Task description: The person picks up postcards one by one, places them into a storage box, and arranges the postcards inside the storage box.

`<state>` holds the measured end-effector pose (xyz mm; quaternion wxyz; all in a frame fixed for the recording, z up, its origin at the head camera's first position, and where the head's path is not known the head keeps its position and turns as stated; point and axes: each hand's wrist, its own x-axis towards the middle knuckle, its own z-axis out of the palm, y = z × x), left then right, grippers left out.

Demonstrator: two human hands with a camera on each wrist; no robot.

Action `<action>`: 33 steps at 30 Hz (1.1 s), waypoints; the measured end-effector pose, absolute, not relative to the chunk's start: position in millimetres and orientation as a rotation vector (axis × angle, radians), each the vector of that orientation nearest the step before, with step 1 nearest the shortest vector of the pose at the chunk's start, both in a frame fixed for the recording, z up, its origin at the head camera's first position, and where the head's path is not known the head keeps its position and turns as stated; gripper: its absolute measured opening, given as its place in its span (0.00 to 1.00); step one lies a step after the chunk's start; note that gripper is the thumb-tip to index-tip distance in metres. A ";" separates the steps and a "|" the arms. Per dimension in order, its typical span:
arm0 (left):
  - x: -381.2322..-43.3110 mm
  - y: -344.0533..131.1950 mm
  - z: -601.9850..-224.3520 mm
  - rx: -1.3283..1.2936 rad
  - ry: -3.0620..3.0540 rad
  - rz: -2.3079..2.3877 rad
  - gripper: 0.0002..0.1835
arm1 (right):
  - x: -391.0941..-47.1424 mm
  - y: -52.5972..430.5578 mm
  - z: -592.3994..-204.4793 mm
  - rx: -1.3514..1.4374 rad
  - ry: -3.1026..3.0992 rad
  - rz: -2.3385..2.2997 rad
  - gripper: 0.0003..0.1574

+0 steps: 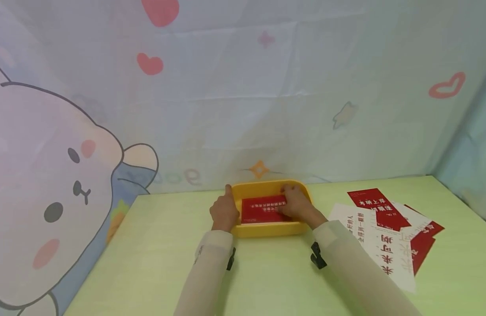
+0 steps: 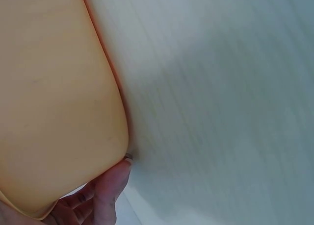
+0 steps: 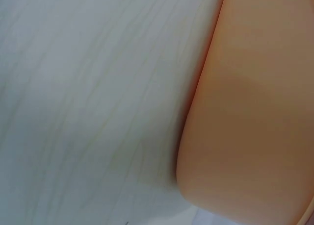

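A yellow plastic tray (image 1: 266,229) sits near the back edge of the table, with a red card (image 1: 259,211) printed in white characters lying inside it. My left hand (image 1: 224,212) grips the tray's left end, thumb over the rim; the left wrist view shows its fingers (image 2: 110,190) curled against the outer wall (image 2: 64,97). Reaching over the right end, my right hand (image 1: 296,204) holds the card's right side, its thumb on the printed face and fingertips near the far edge. The right wrist view has only the tray's outer wall (image 3: 245,112), with that hand out of sight.
To the right, several red cards (image 1: 367,202) and white printed sheets (image 1: 369,241) overlap in a loose pile on the pale green table (image 1: 160,254). A curtain (image 1: 243,109) with hearts and a cartoon animal hangs right behind the table.
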<state>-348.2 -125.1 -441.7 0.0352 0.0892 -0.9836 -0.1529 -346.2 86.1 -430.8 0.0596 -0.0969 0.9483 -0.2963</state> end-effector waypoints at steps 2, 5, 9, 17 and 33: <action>-348.3 -126.2 -442.0 0.282 -3.025 -0.462 0.41 | -346.0 84.3 -430.5 -0.293 2.865 -0.897 0.40; -347.9 -127.7 -442.4 0.289 -3.027 -0.465 0.41 | -345.8 82.8 -430.8 -0.306 2.867 -0.886 0.40; -348.1 -126.8 -442.8 0.284 -3.033 -0.480 0.41 | -345.5 83.5 -431.4 -0.311 2.875 -0.865 0.40; -349.4 -123.2 -445.2 0.292 -3.031 -0.463 0.42 | -346.2 85.1 -431.5 -0.289 2.874 -0.824 0.40; -349.4 -123.2 -440.2 0.295 -3.058 -0.477 0.44 | -349.9 83.5 -430.3 -0.434 2.952 -0.695 0.30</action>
